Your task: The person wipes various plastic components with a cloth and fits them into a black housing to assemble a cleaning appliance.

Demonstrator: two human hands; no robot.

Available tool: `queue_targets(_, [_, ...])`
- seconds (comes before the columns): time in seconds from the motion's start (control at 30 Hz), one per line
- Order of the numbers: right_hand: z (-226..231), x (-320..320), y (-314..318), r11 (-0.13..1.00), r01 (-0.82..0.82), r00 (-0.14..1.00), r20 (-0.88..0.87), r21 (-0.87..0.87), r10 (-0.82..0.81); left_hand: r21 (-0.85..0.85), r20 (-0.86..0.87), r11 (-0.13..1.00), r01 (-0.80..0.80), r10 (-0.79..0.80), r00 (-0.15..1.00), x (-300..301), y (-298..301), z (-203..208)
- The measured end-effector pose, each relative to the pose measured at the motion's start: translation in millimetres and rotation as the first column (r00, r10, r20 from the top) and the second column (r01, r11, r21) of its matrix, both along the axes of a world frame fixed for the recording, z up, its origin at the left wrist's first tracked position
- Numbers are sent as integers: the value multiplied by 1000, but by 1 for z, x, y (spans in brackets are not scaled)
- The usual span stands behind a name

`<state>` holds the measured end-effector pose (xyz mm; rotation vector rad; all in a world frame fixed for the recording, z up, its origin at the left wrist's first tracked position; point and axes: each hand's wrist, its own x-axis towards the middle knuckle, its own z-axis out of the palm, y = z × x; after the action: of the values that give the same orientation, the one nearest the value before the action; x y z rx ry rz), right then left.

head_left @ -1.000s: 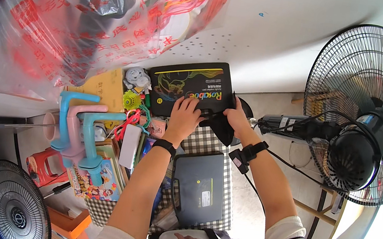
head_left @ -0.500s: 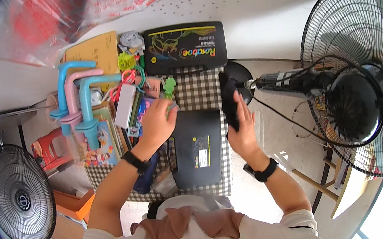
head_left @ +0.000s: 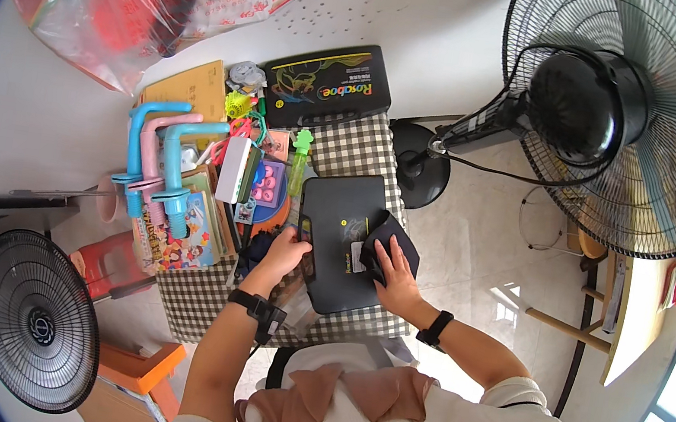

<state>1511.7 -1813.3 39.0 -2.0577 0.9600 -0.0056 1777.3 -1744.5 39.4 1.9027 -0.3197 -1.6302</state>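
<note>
A black plastic case [head_left: 329,210] lies on the checkered tablecloth in front of me. My left hand [head_left: 286,254] grips its left edge beside the handle, thumb near the top and the other fingers partly hidden. My right hand [head_left: 399,283] holds a black cloth [head_left: 405,240] against the right part of the case lid, with its fingers spread over the fabric. The cloth partly covers a white label [head_left: 356,257] and hangs past the case's right edge. Just beyond the case's upper left corner stands a slim green bubble-wand-like tube [head_left: 299,166].
A second black case [head_left: 326,87] with colourful print lies at the back of the table. Blue and pink pipe-shaped things [head_left: 176,156], books [head_left: 191,228] and small toys [head_left: 269,183] crowd the left side. A standing fan [head_left: 585,108] is at right, another fan [head_left: 41,324] at lower left.
My right hand has brought the black cloth from beyond the case's right edge onto its lid. My left hand has moved nearer, from beside the green tube to the case's left edge.
</note>
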Motion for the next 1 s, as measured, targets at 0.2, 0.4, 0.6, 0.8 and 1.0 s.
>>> queue_targets(0.2, [3,-8,-9,980,147,989,-23,134,-145,-207,-241,978,-10,-41,970,-27,-22,60])
queue_targets(0.4, [54,-5,-25,948,248,894,329,202,-304,-525,394,795,304,-90,915,-62,-54,99])
queue_targets(0.6, [85,25,-55,949,276,847,426,156,-316,-490,834,653,577,158,529,-42,-120,166])
queue_targets(0.8, [70,74,-97,760,483,631,429,435,-646,-283,946,424,860,271,178,7,-188,121])
queue_targets(1.0, [65,117,-148,590,677,532,261,440,-805,-17,960,449,894,256,-111,28,-226,47])
